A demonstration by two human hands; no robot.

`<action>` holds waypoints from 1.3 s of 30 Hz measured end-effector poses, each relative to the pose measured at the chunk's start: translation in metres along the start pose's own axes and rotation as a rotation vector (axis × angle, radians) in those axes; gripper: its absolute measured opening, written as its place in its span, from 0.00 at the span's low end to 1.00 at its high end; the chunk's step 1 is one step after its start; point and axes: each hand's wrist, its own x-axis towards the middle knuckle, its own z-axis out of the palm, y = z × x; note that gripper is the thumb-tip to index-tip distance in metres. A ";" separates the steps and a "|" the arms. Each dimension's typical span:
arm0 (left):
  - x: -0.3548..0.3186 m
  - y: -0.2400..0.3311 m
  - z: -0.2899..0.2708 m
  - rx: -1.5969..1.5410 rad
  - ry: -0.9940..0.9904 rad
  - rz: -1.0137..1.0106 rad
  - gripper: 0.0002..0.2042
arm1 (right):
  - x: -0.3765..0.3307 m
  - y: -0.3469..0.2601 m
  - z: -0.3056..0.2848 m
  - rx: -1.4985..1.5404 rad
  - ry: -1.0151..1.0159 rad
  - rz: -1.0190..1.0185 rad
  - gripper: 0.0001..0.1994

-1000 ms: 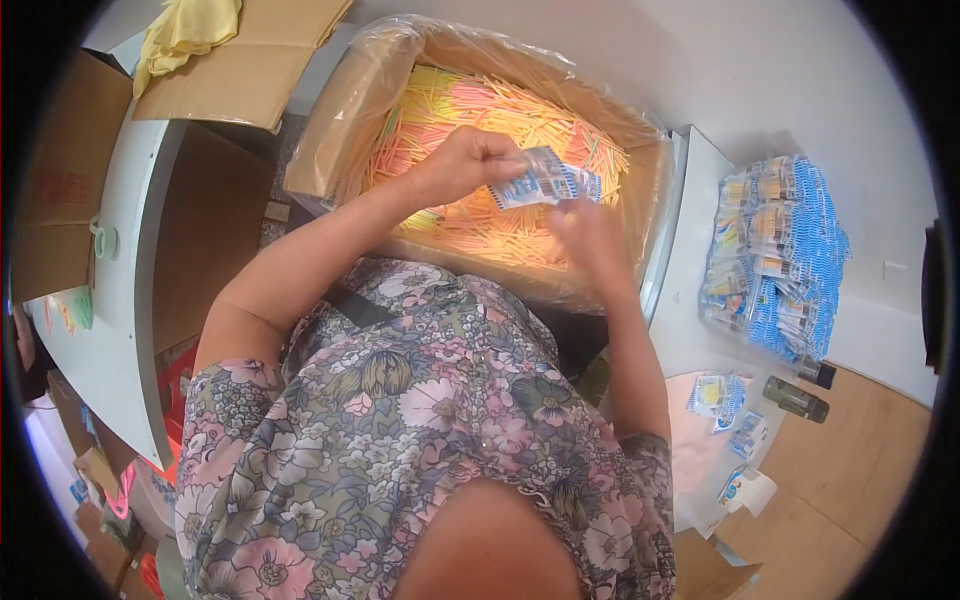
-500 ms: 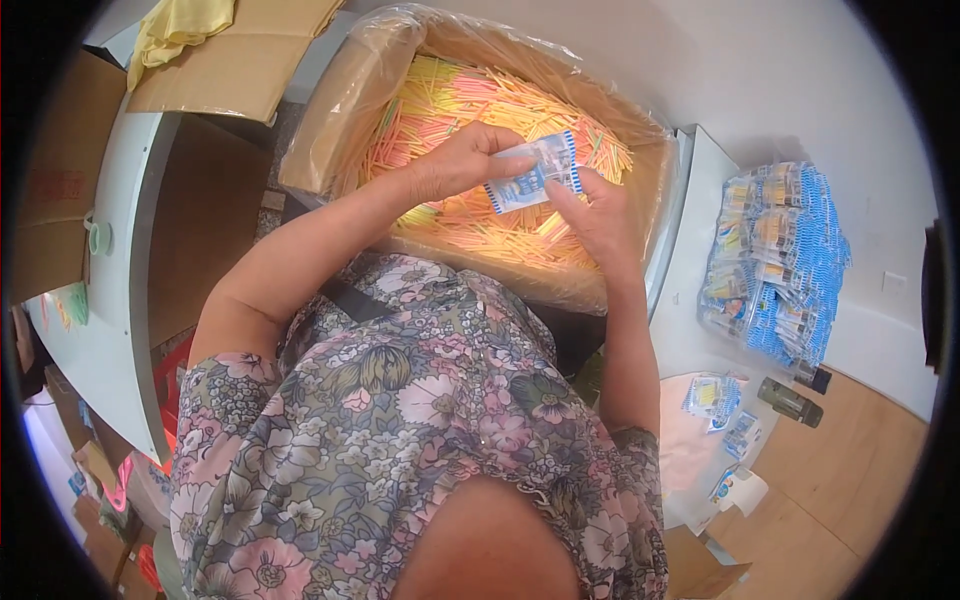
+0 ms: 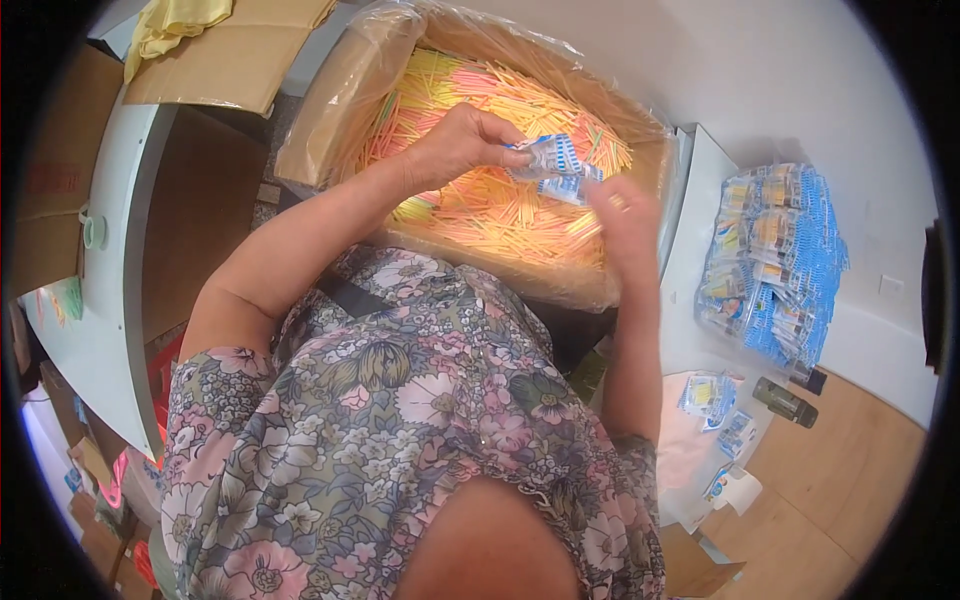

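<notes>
A small clear-and-blue plastic packet [image 3: 550, 158] is up over a large box of thin sticks, bent and crumpled across its middle. My left hand [image 3: 462, 150] pinches its left end between thumb and fingers. On the other side, my right hand [image 3: 626, 222] is curled, with its fingers at the packet's right edge; motion blurs this hand. Below both hands lie many thin yellow, pink and orange sticks [image 3: 510, 235], loose in the plastic-lined cardboard box [image 3: 335, 110]. What the packet contains cannot be made out.
At the right, a big stack of filled blue-edged packets [image 3: 775, 265] leans by the wall. Nearer are a few loose packets [image 3: 710, 395] on a pink cloth and a dark green cylinder [image 3: 786, 402]. A white table [image 3: 105, 290] and a cardboard flap [image 3: 225, 60] are at the left.
The packet was flat and stretched between both hands; now it is bent and crumpled. My right hand has turned and moved slightly right, its fingers curling in.
</notes>
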 end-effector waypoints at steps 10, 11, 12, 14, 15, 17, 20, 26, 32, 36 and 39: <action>0.001 -0.002 0.001 0.163 -0.106 0.048 0.08 | 0.035 -0.031 0.006 0.319 0.042 0.136 0.11; 0.001 0.000 0.002 0.174 -0.111 0.035 0.07 | 0.037 -0.029 0.008 0.222 0.082 0.071 0.11; 0.000 0.001 0.002 0.184 -0.116 0.023 0.06 | 0.039 -0.026 0.010 0.125 0.123 0.006 0.12; 0.001 0.001 0.003 0.177 -0.111 0.018 0.06 | 0.048 -0.015 0.012 0.037 0.175 -0.142 0.12; 0.001 0.001 0.004 0.171 -0.105 0.011 0.06 | 0.050 -0.012 0.012 -0.049 0.226 -0.289 0.13; 0.001 0.000 0.001 0.167 -0.089 0.011 0.06 | 0.050 -0.031 0.010 -0.026 0.193 -0.141 0.13; 0.002 0.000 0.000 0.145 -0.091 0.000 0.06 | 0.051 -0.036 0.006 0.031 0.148 0.033 0.14; 0.002 -0.003 -0.001 0.166 -0.115 0.020 0.07 | 0.052 -0.028 0.008 -0.049 0.148 -0.052 0.15; -0.003 0.004 0.001 0.096 -0.075 -0.086 0.08 | 0.039 -0.038 0.025 -0.140 0.145 -0.203 0.13; -0.006 0.002 0.004 0.062 -0.039 -0.091 0.12 | 0.028 -0.044 0.017 0.034 0.129 -0.216 0.14; 0.000 -0.002 0.010 0.004 -0.079 -0.072 0.12 | 0.018 -0.023 0.019 0.034 0.255 -0.231 0.09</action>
